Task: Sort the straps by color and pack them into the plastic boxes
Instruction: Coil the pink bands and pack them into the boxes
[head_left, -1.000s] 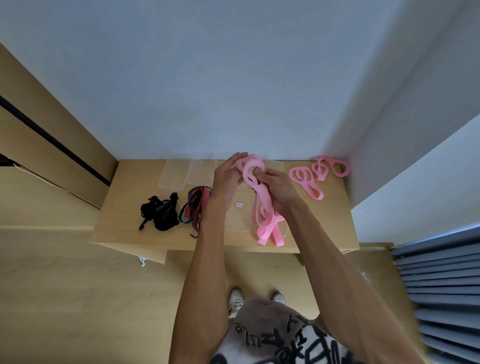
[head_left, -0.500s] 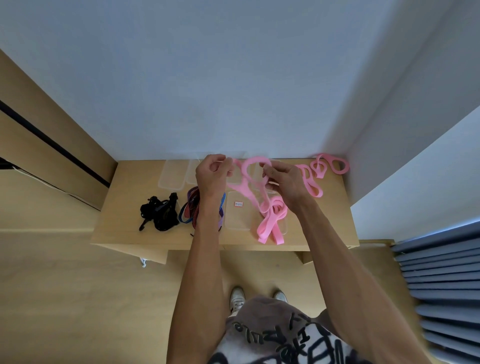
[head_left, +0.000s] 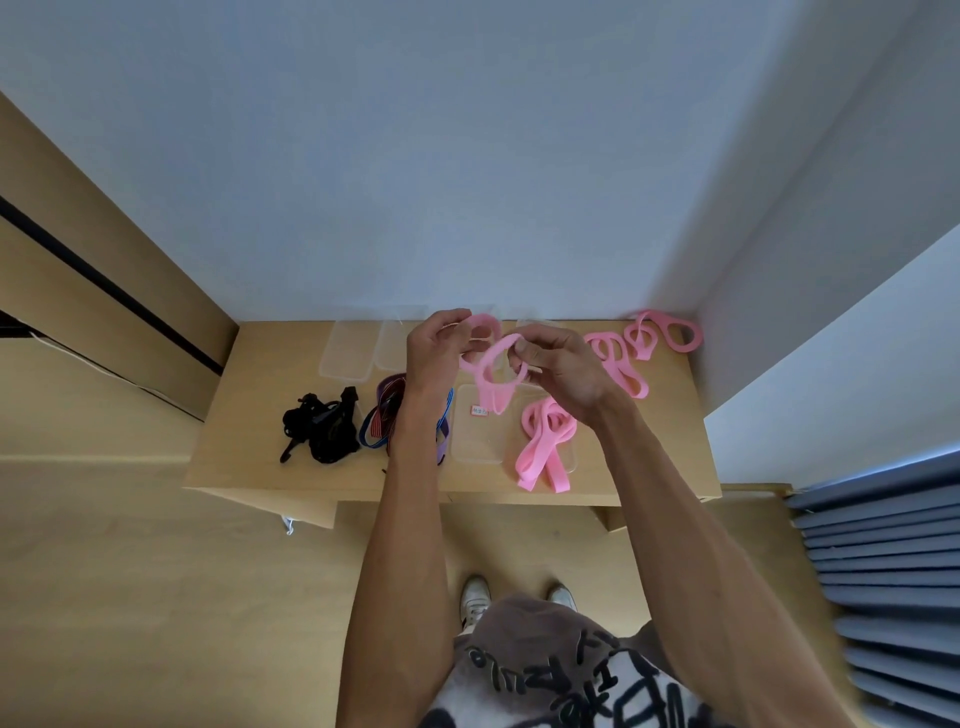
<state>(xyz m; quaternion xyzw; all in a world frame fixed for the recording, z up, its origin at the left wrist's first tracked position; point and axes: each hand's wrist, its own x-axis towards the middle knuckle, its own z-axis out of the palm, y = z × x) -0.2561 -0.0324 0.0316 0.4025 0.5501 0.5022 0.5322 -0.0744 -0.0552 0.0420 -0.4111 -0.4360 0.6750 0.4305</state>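
We see the left hand (head_left: 434, 351) and right hand (head_left: 563, 369) both pinching one looped pink elastic strap (head_left: 491, 364). It hangs between them above the clear plastic box (head_left: 475, 452).

We see our two arms bare from the wrist up to the edge of the picture; no sleeve covers them, and we see no watch, ring or band on the left hand (head_left: 435, 349) or the right hand (head_left: 563, 364). On the body we wear a garment (head_left: 535, 670) of a greyish brown colour. It has large black letters and dark shapes printed on a pale part at the bottom, and from this angle we cannot read them. On the feet we wear white shoes (head_left: 475, 603); only their toes show above the cloth, the left one with a thin dark line along its side.
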